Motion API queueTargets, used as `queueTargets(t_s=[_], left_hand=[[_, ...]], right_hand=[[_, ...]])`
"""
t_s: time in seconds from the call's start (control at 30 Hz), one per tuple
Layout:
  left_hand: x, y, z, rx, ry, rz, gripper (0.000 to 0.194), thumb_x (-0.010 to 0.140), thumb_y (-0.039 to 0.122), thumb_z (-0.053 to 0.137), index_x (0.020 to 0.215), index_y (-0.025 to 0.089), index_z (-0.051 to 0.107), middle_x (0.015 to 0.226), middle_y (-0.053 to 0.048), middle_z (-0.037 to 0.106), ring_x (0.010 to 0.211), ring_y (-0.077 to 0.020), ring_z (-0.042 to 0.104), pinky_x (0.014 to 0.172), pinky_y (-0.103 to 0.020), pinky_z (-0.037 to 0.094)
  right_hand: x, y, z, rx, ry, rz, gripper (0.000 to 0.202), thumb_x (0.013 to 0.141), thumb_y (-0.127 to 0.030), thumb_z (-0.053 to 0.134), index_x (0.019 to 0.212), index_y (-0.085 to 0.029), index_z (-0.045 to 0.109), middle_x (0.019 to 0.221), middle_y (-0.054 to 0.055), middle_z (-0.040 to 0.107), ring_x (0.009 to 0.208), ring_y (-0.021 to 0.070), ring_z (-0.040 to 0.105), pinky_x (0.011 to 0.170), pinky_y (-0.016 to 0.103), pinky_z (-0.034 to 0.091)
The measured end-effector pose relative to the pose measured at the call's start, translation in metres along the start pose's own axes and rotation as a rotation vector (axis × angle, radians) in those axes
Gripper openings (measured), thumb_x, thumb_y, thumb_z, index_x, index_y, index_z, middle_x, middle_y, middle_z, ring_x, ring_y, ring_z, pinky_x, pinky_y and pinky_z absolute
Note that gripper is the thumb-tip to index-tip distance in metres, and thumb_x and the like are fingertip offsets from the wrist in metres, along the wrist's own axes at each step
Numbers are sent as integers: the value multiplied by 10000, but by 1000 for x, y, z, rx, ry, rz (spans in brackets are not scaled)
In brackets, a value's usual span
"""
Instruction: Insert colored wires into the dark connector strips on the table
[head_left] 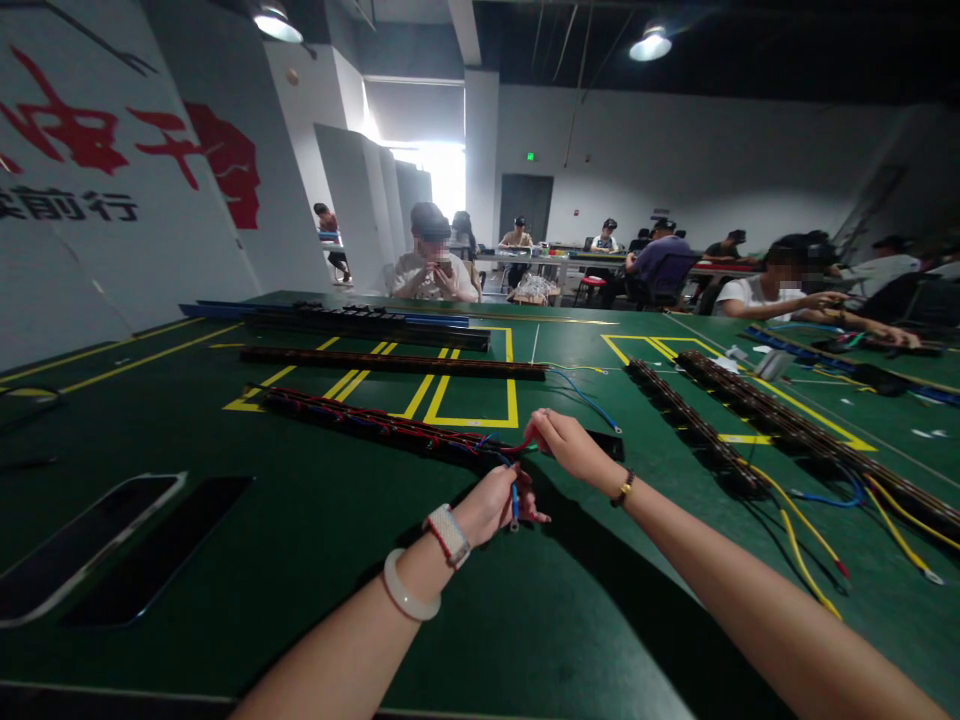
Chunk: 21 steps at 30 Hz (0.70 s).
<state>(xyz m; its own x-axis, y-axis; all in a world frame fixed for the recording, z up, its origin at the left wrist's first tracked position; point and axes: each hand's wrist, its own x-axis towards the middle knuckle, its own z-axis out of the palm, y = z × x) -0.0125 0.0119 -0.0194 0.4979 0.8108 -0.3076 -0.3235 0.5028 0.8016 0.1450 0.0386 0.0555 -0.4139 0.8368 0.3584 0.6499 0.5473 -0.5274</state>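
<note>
A long dark strip wrapped with red and blue wires (375, 420) lies on the green table, its right end close to both hands. My left hand (496, 503) is closed around a blue cable (515, 505), whose ring lug points down toward the table. Just to the right and above, my right hand (559, 440) pinches a red wire (527, 440) coming from the end of the strip. A green wire also shows between the hands. Behind my right hand lies a small black object (615, 446), partly covered.
Behind the wired strip lies another brown strip (390, 362) with blue and yellow leads. More strips (697, 425) with yellow cables are at the right. Two dark phone-like slabs (86, 540) lie at the left. People sit across and beyond the green table (315, 620).
</note>
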Motion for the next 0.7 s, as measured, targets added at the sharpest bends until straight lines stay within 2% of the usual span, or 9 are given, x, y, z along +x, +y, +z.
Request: queueTargets(t_s=[0.1,0.23,0.33,0.4,0.47,0.57,0.63,0.7], left_hand=[[-2,0,0,-17,5,0,244,878,344,535,976,126,585,866,-35,613,720,-118,590,668,-299,522],[-4,1,2,-52,-7,15,185,867,273,530,748,136,568,623,-4,547,597,-109,549,680,-324,524],[-5,0,4,-89,-24,56,104,848,193,514,780,144,575,631,-8,555,599,-118,544,688,-344,522],[-7,0,4,-92,-42,85,53,821,153,534,829,150,586,680,-19,581,621,-127,553,690,-339,518],[-9,3,4,-90,-63,79,48,820,159,537,813,156,584,696,-22,581,645,-131,561,723,-340,515],[-11,8,9,-85,-1,10,173,871,181,451,717,160,527,608,3,520,585,-108,532,754,-352,519],[-11,10,14,-57,71,-21,204,891,149,388,710,162,482,570,19,494,533,-92,511,728,-344,525],[-11,10,19,-19,118,-19,186,898,126,361,740,163,453,562,23,501,506,-88,514,690,-328,526]], right_hand=[[36,-22,1,-211,-74,53,531,1008,-385,192,769,-162,610,757,57,648,717,151,605,661,240,411],[68,-56,27,-626,-162,0,447,995,-322,233,939,-128,631,878,152,677,804,215,649,662,284,442],[78,-77,54,-682,-203,-57,351,964,-233,308,972,-98,632,881,193,671,821,247,657,661,322,458],[80,-84,63,-674,-216,-76,325,956,-225,337,972,-88,631,858,200,670,816,251,658,661,331,458],[78,-83,60,-677,-216,-88,346,972,-263,323,984,-87,620,845,194,669,803,254,658,651,330,453],[66,-65,37,-608,-152,-99,450,996,-419,250,1017,-132,597,809,130,668,752,230,650,621,294,425],[50,-43,19,-395,-27,-97,511,996,-475,175,1022,-182,592,731,54,648,688,181,626,597,251,392],[29,-16,8,-226,142,-40,576,1010,-388,55,1026,-189,595,642,13,603,613,140,587,587,231,381]])
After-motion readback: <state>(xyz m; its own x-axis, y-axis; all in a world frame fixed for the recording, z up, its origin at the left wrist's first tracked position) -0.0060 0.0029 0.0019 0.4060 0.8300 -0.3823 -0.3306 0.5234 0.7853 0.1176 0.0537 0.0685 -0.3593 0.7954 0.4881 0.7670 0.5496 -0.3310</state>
